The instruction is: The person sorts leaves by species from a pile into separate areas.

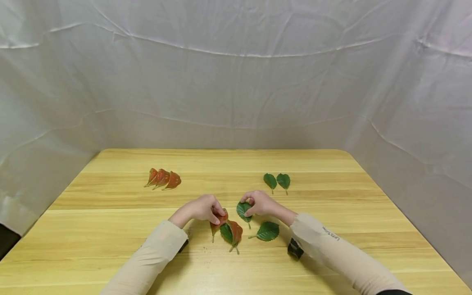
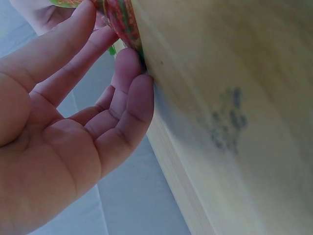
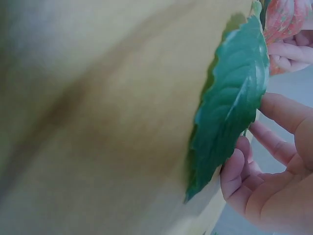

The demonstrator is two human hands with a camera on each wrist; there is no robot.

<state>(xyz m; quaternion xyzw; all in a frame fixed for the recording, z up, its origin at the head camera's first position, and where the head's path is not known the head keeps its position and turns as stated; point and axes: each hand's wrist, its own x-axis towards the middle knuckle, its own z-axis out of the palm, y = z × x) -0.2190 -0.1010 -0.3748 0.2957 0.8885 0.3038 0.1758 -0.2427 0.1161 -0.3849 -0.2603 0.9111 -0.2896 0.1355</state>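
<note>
My left hand (image 1: 204,207) pinches a red leaf (image 1: 222,218) between thumb and fingers, just over the table; in the left wrist view part of a red leaf (image 2: 123,19) shows by the fingertips. My right hand (image 1: 262,203) pinches a green leaf (image 1: 242,209) with its stem pointing toward me. Between the hands and slightly nearer, another red leaf (image 1: 236,232) partly covers a green leaf (image 1: 225,232). One more green leaf (image 1: 268,231) lies below the right hand, stem to the left. A large green leaf (image 3: 230,103) stands before the fingers in the right wrist view.
Farther back on the wooden table (image 1: 110,229), overlapping red leaves (image 1: 162,178) lie at left. Two green leaves, one (image 1: 270,180) beside the other (image 1: 283,180), lie at back right. A pale cloth (image 1: 236,90) hangs behind and along the sides.
</note>
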